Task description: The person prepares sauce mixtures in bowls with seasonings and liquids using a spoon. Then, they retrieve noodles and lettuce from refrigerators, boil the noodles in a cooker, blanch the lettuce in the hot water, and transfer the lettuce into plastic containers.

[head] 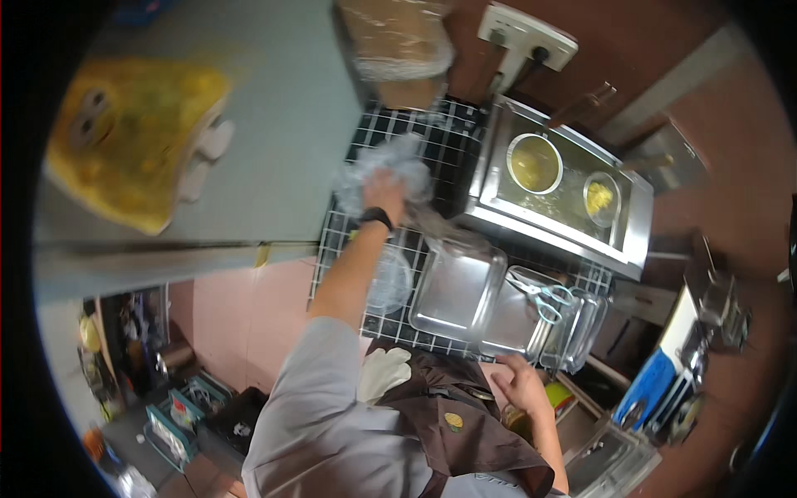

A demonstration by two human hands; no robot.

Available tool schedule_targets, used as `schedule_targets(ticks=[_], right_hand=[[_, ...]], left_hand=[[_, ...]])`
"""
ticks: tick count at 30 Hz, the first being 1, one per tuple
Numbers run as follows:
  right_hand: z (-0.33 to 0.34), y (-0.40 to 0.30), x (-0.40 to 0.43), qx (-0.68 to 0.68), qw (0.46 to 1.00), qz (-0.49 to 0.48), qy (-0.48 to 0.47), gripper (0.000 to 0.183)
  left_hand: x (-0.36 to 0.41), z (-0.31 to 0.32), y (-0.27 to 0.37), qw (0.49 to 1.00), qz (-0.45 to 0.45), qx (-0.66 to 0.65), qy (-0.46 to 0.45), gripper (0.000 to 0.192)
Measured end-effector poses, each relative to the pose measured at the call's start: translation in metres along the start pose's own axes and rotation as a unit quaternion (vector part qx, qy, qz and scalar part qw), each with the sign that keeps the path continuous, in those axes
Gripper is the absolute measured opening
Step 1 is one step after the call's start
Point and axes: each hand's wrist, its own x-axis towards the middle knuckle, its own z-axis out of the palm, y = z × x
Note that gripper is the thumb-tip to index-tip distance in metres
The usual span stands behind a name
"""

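My left hand (384,191), a black band at its wrist, reaches onto a crumpled clear plastic bag (398,159) at the back of the black tiled counter; blur hides whether its fingers grip it. My right hand (520,383) is near the counter's front edge, fingers apart, nothing seen in it. Between them stand metal trays (457,289); scissors with light blue handles (548,297) lie across the smaller ones. Left of the trays is a round clear container (389,280), partly behind my left forearm. A white glove (384,375) hangs at my apron.
Behind the trays stands a metal cooker (560,233) with liquid and two strainers, one (534,163) and another with yellow pieces (601,198). A plastic-wrapped cardboard box (401,37) is at the back, a socket (528,38) on the wall, a large grey surface (280,124) at left.
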Motion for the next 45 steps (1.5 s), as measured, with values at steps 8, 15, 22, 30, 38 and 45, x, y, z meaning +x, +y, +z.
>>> schedule_targets(ticks=[8,15,22,30,38,45], right_hand=[[-0.239,0.0,0.132,0.051,0.868,-0.072,0.49,0.068],[-0.356,-0.002,0.229,0.175,0.948,-0.082,0.251,0.021],[-0.321,-0.024,0.209,0.17,0.929,-0.034,0.327,0.02],[-0.315,0.009,0.205,0.187,0.905,-0.009,0.382,0.027],[-0.296,0.041,0.166,0.283,0.86,-0.065,0.42,0.061],[-0.145,0.081,0.054,0.247,0.935,-0.052,0.25,0.031]], left_hand=[[-0.002,-0.136,-0.009,0.988,0.045,-0.091,-0.112,0.089],[-0.011,-0.246,0.021,0.951,0.172,-0.242,0.083,0.064],[0.063,-0.296,0.177,0.88,0.192,-0.422,0.102,0.067],[0.113,-0.298,0.269,0.906,0.195,-0.357,0.12,0.035],[0.102,-0.258,0.261,0.905,0.12,-0.397,0.093,0.036],[0.066,-0.283,0.233,0.891,0.056,-0.422,0.159,0.074]])
